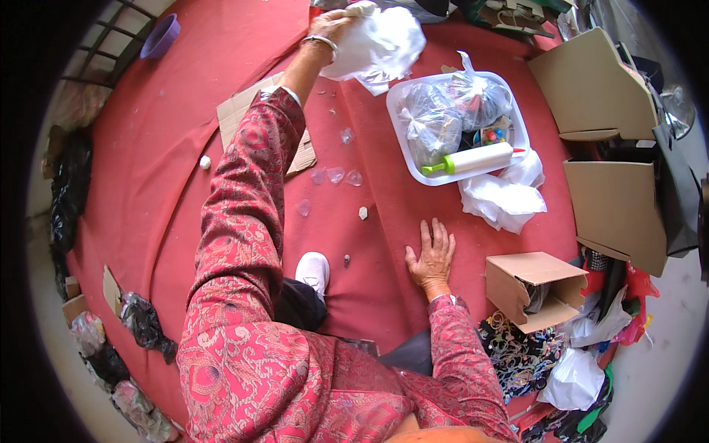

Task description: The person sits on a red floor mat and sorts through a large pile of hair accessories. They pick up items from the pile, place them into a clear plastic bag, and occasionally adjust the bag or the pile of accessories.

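Observation:
At the far edge, my left hand [334, 26] is stretched out with its fingers closed on a crumpled white plastic bag [380, 46]. My right hand [431, 258] rests palm down on the red cloth [369, 292], fingers extended and holding nothing. Beyond it stands a white plastic tray [394, 133] with two knotted clear bags [430, 129] inside. A white tube with a green nozzle [473, 159] lies across the tray's near side. Another white plastic bag [504, 201] lies between the tray and my right hand. Several small clear pieces [335, 175] are scattered left of the tray.
A flat cardboard piece [301, 156] lies under my left forearm. Cardboard boxes [532, 284] and a heap of colourful bands [521, 351] line the right side. A purple basin [160, 37] sits far left. Dark bags [144, 321] lie along the left edge.

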`<state>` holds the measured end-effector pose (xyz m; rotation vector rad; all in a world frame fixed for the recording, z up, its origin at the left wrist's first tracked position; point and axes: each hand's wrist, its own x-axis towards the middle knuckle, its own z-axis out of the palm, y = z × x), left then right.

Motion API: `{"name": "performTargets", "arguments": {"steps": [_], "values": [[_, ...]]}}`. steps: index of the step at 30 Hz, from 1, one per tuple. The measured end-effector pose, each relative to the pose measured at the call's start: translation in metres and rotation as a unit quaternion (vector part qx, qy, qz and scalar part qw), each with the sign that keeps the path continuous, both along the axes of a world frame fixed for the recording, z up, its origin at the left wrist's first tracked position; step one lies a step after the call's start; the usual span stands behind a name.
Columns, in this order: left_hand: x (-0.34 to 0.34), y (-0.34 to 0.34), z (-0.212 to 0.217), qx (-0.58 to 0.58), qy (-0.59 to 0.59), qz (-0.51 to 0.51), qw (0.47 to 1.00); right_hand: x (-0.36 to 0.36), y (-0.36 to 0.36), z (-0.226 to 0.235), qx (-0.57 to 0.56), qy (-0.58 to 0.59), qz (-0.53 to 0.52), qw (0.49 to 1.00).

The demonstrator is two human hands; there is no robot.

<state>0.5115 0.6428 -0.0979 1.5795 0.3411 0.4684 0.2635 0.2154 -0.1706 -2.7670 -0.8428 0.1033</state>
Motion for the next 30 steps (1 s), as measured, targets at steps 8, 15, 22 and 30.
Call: {"name": "performTargets", "arguments": {"steps": [8,15,22,30], "values": [[-0.017,-0.054,-0.037,0.287,0.228,-0.031,0.930,-0.002,-0.001,0.001,0.012,-0.001,-0.001,1.000],[-0.009,-0.033,0.003,-0.298,0.036,0.099,0.949,-0.004,-0.002,0.001,0.012,0.001,-0.009,1.000],[-0.027,-0.030,0.053,-0.048,-0.098,0.044,0.993,-0.002,-0.006,-0.003,0.018,-0.001,-0.011,1.000],[-0.085,-0.126,0.055,-0.066,-0.025,-0.028,0.997,-0.003,-0.006,0.000,0.022,0.003,-0.011,1.000]]}}
